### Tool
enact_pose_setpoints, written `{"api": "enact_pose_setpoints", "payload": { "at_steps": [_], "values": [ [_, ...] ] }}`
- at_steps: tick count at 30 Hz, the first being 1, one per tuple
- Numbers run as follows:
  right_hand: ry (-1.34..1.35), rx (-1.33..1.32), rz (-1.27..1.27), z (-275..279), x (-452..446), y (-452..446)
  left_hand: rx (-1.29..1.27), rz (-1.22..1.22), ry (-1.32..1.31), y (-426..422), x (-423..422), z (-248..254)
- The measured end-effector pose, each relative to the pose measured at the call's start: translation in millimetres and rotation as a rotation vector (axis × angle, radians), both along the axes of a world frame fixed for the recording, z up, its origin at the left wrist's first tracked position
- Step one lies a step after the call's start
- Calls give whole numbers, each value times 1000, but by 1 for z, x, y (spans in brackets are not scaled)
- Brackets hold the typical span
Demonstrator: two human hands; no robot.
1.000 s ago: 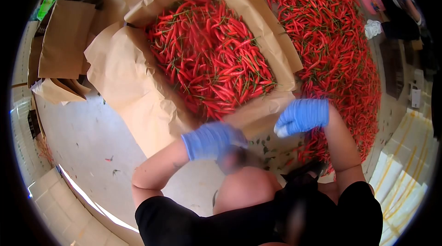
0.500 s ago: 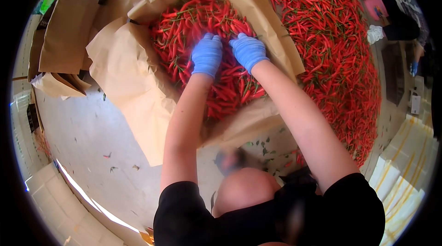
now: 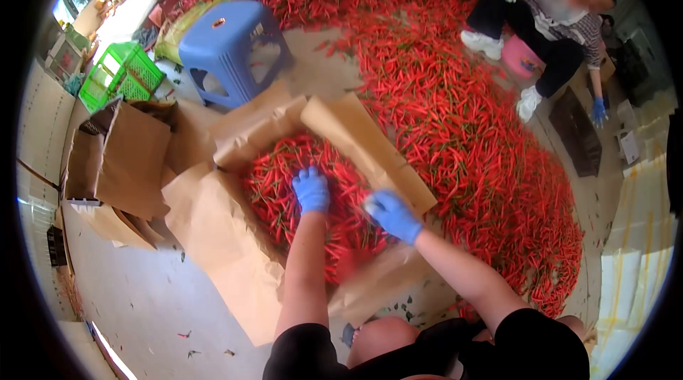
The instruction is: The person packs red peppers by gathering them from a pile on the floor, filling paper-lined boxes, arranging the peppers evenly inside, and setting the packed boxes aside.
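Observation:
Red chili peppers (image 3: 277, 174) with green stems fill a box lined with brown paper (image 3: 228, 238). My left hand (image 3: 311, 191), in a blue glove, lies on the chilies near the middle of the box, its fingers apart and pointing away from me. My right hand (image 3: 395, 216), gloved the same way, is over the right side of the box, close to the inner paper wall. Its fingers are smeared by motion, and whether they hold anything does not show. The paper flaps are folded outward around the box.
A large chili heap (image 3: 462, 117) spreads along the right and back. Behind the box stand a blue stool (image 3: 231, 46) and a green crate (image 3: 121, 74); an open carton (image 3: 131, 159) is at left. Back right, a person (image 3: 548, 24) in blue gloves sits by a pink basin (image 3: 521, 56).
The view has tilted up, showing the stool and the seated person. My hands, close together before, have moved apart; the right shifted toward the box's right wall, and the left hand's fingers spread.

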State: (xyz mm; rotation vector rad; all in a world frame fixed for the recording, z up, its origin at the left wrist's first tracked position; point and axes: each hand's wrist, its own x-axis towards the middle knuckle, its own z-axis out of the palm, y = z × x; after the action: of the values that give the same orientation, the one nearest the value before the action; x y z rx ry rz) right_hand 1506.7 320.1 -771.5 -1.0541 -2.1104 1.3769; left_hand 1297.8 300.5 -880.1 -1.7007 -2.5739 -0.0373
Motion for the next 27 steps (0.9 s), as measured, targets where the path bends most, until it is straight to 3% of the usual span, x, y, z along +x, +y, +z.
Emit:
{"api": "enact_pose_setpoints", "payload": {
  "at_steps": [1,3,5,9,11,12,14,15,16,17,18,20,21,24,25,27],
  "values": [
    [32,86,-1,-17,28,-2,4,-29,22,1,0,-4],
    [-35,17,-65,18,76,-11,-32,-102,53,1,1,1],
    [76,-96,-197,23,122,-19,-67,-148,84,2,-1,3],
    [24,-255,-282,44,187,-25,7,-105,35,-9,-2,43],
    [-19,-347,-271,53,191,-29,275,-79,-175,-29,6,81],
    [-30,-513,-226,58,187,-29,425,-97,-326,-39,12,95],
    [-58,-726,-48,48,186,-30,635,-330,-456,-64,37,125],
    [-60,-734,-41,40,181,-32,586,-452,-581,-78,53,131],
    [-194,-733,132,34,173,-37,552,-594,-784,-95,74,143],
    [-329,-727,306,31,166,-43,376,-684,-933,-113,97,142],
    [-339,-736,315,34,154,-47,281,-849,-1092,-126,117,123],
    [-869,-432,847,43,136,-53,222,-786,-1130,-155,135,82],
    [-956,-290,1004,38,134,-56,142,-727,-1145,-162,141,85],
    [-760,20,1159,22,139,-44,-243,-560,-1180,-185,158,130],
    [-709,23,1168,25,138,-40,-359,-523,-1193,-195,158,140],
    [-853,-174,1099,72,109,-27,-438,-466,-1230,-211,155,140]
  ]
}}
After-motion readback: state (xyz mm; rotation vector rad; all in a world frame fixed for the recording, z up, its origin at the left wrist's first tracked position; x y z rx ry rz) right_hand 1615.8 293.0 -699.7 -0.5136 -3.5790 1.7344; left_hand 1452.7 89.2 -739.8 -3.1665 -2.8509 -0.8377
